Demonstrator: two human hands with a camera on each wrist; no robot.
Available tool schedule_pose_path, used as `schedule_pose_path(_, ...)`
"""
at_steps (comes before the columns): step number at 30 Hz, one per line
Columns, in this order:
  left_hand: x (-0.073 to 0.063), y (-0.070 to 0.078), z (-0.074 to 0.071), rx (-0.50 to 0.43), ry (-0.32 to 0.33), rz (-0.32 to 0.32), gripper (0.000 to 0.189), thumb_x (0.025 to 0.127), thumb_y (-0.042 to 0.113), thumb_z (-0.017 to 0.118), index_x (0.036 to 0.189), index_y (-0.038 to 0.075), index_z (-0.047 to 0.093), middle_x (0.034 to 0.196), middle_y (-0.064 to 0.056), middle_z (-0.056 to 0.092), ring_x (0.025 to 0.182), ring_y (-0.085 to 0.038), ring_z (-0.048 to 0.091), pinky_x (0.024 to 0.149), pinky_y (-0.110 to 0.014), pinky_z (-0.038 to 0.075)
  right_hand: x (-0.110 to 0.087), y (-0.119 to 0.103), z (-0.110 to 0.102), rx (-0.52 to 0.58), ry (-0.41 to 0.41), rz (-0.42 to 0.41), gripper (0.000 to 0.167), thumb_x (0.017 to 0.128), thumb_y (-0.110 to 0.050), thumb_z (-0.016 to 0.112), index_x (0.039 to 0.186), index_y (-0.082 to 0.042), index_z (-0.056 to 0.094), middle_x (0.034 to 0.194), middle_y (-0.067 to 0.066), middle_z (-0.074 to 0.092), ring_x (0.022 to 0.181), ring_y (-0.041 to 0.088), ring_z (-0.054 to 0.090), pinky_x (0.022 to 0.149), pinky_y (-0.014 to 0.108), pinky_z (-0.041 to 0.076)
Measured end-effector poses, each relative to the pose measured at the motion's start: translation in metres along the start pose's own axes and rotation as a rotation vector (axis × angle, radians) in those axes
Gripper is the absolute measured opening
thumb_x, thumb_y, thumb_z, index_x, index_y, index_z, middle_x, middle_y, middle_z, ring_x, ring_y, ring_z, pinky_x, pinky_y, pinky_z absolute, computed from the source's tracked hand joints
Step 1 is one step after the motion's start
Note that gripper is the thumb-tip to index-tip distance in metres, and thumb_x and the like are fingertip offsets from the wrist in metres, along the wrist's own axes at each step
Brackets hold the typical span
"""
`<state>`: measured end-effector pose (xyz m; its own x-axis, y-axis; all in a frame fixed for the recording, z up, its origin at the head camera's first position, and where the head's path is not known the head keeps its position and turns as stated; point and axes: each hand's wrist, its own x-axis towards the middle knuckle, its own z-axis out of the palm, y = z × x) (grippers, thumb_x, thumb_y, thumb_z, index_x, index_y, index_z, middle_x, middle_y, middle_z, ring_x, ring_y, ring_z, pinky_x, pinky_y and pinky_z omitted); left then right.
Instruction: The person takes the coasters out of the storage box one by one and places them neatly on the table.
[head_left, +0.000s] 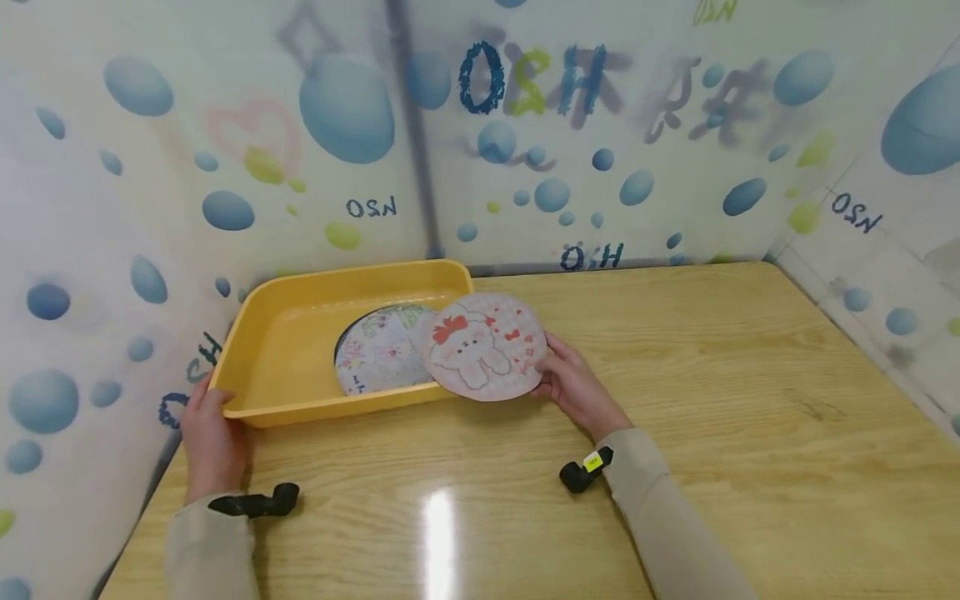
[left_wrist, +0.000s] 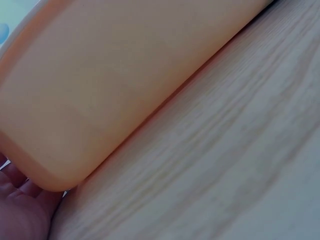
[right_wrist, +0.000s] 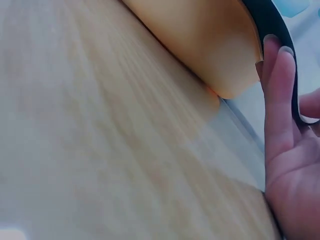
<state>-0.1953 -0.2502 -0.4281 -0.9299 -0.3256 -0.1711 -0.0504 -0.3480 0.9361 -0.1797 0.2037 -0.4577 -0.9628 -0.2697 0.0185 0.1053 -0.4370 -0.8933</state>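
In the head view a yellow tray (head_left: 288, 410) stands at the back left. My left hand (head_left: 212, 442) grips its front left corner, thumb at the rim. My right hand (head_left: 576, 385) holds a round mouse pad (head_left: 487, 354) by its right edge, tilted over the tray's front right corner. A white rabbit with a red bow and small red hearts is printed on it. Its dark underside (right_wrist: 277, 22) shows in the right wrist view, with fingers below it and the thumb on the other side. Partly behind it, a second round pad (head_left: 378, 358) with coloured drawings lies in the tray.
The wooden table (head_left: 712, 375) runs to the right and toward me. A patterned cloth wall (head_left: 555, 158) rises close behind the tray, and another stretch (head_left: 90, 333) borders it on the left. Wrist cameras are strapped over both sleeves.
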Motion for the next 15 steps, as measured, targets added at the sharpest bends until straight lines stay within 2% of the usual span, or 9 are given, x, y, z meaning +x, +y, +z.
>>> schedule_pose_path(7,0.0006,0.0006,0.0018,-0.015,-0.004,0.003,0.048,0.089,0.010,0.036,0.135,0.022,0.038,0.142,0.005,0.025,0.125,-0.014,0.027,0.103,-0.025,0.025,0.0054,-0.0028,-0.0052,-0.082,0.163,0.000,0.053,0.086,0.002,0.036,0.138,-0.011,0.032,0.105,0.014,0.054,0.061,0.015,0.055,0.053,0.025,0.051)
schedule_pose_path(15,0.0009,-0.0005,0.0009,-0.018,0.011,0.018,0.048,0.089,0.009,0.035,0.134,0.022,0.040,0.141,0.005,0.027,0.124,-0.014,0.028,0.103,-0.024,0.025,0.0097,-0.0092,-0.0100,-0.001,0.283,-0.048,0.049,0.086,0.002,0.036,0.133,-0.011,0.040,0.099,0.010,0.056,0.058,0.013,0.054,0.049,0.023,0.048)
